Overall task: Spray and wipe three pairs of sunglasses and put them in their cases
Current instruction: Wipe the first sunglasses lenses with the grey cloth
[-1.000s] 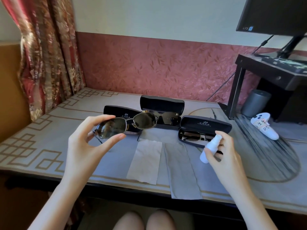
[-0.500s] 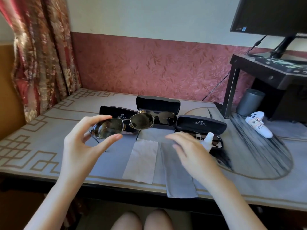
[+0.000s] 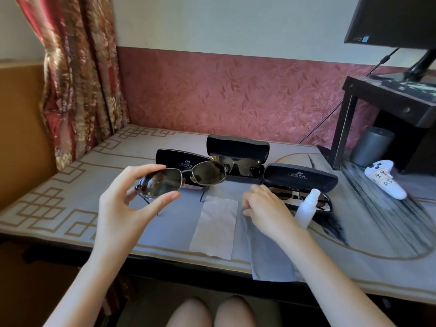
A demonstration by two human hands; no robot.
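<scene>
My left hand (image 3: 122, 204) pinches one lens of a pair of metal-framed sunglasses (image 3: 184, 179), held up above the table. My right hand (image 3: 266, 211) rests on the far end of a grey wiping cloth (image 3: 269, 251), fingers curled onto it. A white paper sheet (image 3: 215, 228) lies to the cloth's left. The small white spray bottle (image 3: 308, 207) stands just right of my right hand. Three black cases stand open: a left case (image 3: 179, 159) that looks empty behind the held pair, a middle case (image 3: 238, 147) with dark sunglasses (image 3: 243, 165), and a right case (image 3: 299, 177) with thin-framed sunglasses (image 3: 295, 193).
A white game controller (image 3: 384, 181) and a grey cylinder (image 3: 370, 146) sit at the right, beside a black monitor stand (image 3: 387, 100). A patterned curtain (image 3: 77, 74) hangs at the left. The table's front edge (image 3: 165, 253) runs just above my knees.
My right hand set the spray bottle down in front of the right case, let go of it and moved left onto the grey cloth. My left hand kept the sunglasses raised.
</scene>
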